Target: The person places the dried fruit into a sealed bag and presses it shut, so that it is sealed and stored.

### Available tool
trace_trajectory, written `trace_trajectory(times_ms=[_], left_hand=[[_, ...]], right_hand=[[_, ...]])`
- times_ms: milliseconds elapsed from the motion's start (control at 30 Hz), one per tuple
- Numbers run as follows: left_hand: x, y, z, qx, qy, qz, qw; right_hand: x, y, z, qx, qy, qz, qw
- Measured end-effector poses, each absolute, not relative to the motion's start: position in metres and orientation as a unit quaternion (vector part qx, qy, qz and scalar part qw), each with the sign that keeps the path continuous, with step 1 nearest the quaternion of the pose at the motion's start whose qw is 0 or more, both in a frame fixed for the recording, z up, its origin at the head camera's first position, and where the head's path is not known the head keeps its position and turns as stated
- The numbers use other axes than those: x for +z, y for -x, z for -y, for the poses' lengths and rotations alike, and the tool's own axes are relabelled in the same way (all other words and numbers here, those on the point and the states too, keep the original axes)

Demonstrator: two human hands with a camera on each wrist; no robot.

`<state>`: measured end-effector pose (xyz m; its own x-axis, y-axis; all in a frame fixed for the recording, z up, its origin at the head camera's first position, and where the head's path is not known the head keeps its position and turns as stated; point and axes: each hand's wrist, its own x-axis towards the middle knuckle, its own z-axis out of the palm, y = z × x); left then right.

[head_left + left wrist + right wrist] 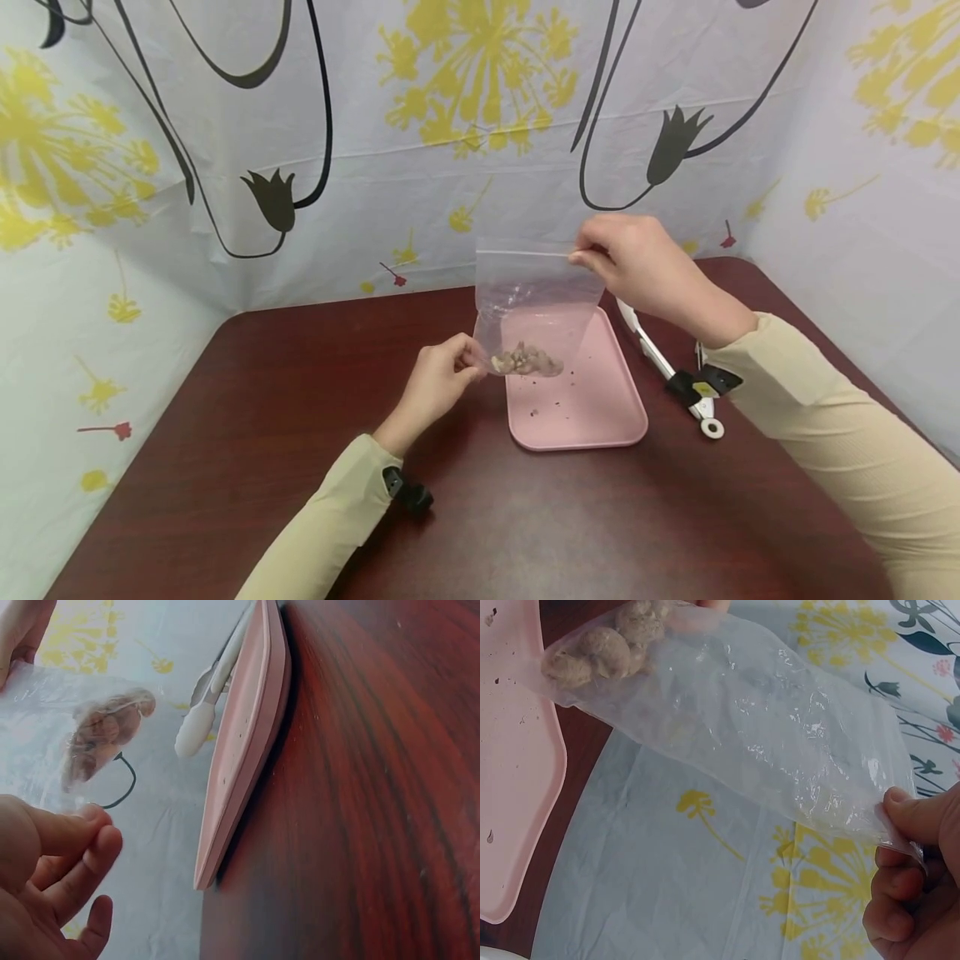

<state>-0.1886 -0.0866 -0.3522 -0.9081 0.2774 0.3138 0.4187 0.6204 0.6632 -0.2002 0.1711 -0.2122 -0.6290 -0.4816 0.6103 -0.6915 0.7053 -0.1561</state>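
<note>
A clear zip-top plastic bag (543,287) hangs upright between both hands, above the pink tray (577,425). Brown, rounded lumps that look like mushrooms (604,652) are gathered at its bottom. My right hand (626,258) pinches the bag's top right corner by the zip, thumb against curled fingers. Down at the bottom left corner, my left hand (442,375) pinches the plastic between thumb and forefinger. Small dark crumbs lie scattered over the tray.
White-tipped metal tongs (660,358) lie on the table to the right of the tray, partly behind the right forearm. The dark red-brown wooden table (315,400) reaches back to a flower-printed sheet (360,225) hung along the back and sides.
</note>
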Motion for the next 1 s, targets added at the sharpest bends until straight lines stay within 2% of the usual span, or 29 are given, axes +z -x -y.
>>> trace_trajectory(times_ms=[300,667,1000], left_hand=[[-0.346,0.188,0.096,-0.306,0.213,0.927,0.032],[-0.351,0.177,0.136,-0.335,0.198,0.918,-0.074],[-0.357,0.16,0.166,-0.363,0.191,0.905,-0.113]], right_hand=[[-0.215,0.209,-0.159,0.181,-0.327,0.9,0.224],[-0.229,0.239,-0.123,0.176,-0.315,0.925,0.12],[-0.254,0.263,-0.092,0.191,-0.296,0.935,0.043]])
